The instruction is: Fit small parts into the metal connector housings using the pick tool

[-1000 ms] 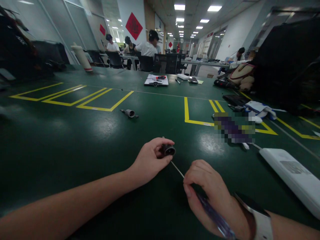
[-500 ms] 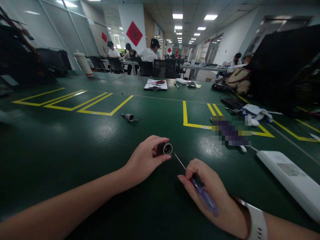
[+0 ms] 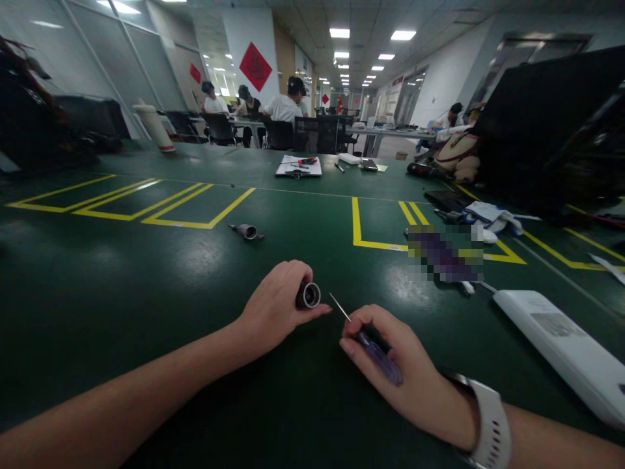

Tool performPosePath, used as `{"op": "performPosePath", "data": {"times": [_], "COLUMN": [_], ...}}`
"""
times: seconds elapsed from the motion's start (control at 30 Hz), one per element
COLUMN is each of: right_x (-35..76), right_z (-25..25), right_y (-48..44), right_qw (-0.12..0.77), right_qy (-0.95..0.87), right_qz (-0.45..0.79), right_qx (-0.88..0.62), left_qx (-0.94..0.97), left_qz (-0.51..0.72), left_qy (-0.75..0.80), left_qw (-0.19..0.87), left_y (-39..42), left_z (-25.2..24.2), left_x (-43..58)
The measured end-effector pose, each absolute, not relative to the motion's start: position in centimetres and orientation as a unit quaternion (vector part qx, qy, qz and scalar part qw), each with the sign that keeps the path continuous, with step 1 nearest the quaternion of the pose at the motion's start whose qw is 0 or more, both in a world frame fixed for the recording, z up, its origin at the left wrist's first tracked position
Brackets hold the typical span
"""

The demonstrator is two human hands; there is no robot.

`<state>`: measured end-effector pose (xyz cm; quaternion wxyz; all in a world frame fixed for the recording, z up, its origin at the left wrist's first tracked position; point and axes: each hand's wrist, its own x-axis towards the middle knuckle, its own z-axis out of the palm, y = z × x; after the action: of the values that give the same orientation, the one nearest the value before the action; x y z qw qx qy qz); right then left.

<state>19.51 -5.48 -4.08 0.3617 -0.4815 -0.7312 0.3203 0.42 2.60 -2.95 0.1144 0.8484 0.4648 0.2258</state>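
My left hand [image 3: 276,299] is closed around a short dark cylindrical part [image 3: 308,295], its round metal-rimmed open end turned toward me and to the right. What lies deep inside the opening is too small to make out. In my right hand [image 3: 390,352] is a screwdriver [image 3: 378,358] with a clear purplish handle and a thin metal shaft. Its tip points up and left, a short way from the cylinder's rim and not touching it. Farther off on the green table [image 3: 161,312], a small grey metal part [image 3: 249,232] with a round open end lies on its side.
Yellow tape [image 3: 354,221] marks boxes on the table. To the right lie a white power-strip-like box [image 3: 556,345], a pixelated purple item [image 3: 446,254] and a white-and-blue cloth [image 3: 493,215]. A clipboard [image 3: 299,167] with tools lies at the back; several people sit beyond.
My left hand has turned the cylindrical part slightly and moved a little left. The screwdriver has shifted left with my right hand. The whole view has swung slightly.
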Motion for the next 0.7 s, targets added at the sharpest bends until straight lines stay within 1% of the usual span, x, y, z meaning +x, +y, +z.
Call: {"op": "performPosePath", "data": {"times": [0.17, 0.23, 0.3, 0.37, 0.43, 0.5, 0.57, 0.63, 0.7], "right_x": [19.5, 19.6, 19.6, 19.5, 19.2, 18.8, 18.4, 18.2, 18.2], "right_z": [-3.3, -2.8, -2.3, -1.9, -1.6, -1.7, -2.2, -2.9, -3.6], "right_y": [-4.3, -3.3, -1.9, -0.1, 1.9, 3.7, 5.1, 5.8, 6.0], "right_qw": [0.39, 0.418, 0.493, 0.583, 0.632, 0.639, 0.649, 0.642, 0.63], "right_qy": [-0.648, -0.621, -0.6, -0.581, -0.573, -0.576, -0.56, -0.556, -0.576], "right_qz": [0.404, 0.432, 0.421, 0.377, 0.349, 0.358, 0.372, 0.384, 0.37], "right_qx": [-0.514, -0.503, -0.468, -0.426, -0.388, -0.363, -0.355, -0.363, -0.366], "left_qx": [0.819, 0.813, 0.799, 0.792, 0.782, 0.785, 0.782, 0.78, 0.787], "left_qz": [0.219, 0.243, 0.291, 0.329, 0.371, 0.4, 0.415, 0.421, 0.415], "left_qy": [0.498, 0.499, 0.501, 0.491, 0.474, 0.439, 0.413, 0.39, 0.371], "left_qw": [0.181, 0.175, 0.158, 0.155, 0.163, 0.176, 0.215, 0.25, 0.266], "left_y": [4.9, 6.2, 7.9, 9.7, 11.6, 13.2, 14.3, 14.7, 14.6], "left_z": [-3.2, -3.3, -3.6, -4.1, -4.7, -5.2, -5.6, -5.9, -5.9], "left_x": [0.8, 1.1, 1.6, 2.0, 2.3, 2.5, 2.4, 2.2, 2.1]}}
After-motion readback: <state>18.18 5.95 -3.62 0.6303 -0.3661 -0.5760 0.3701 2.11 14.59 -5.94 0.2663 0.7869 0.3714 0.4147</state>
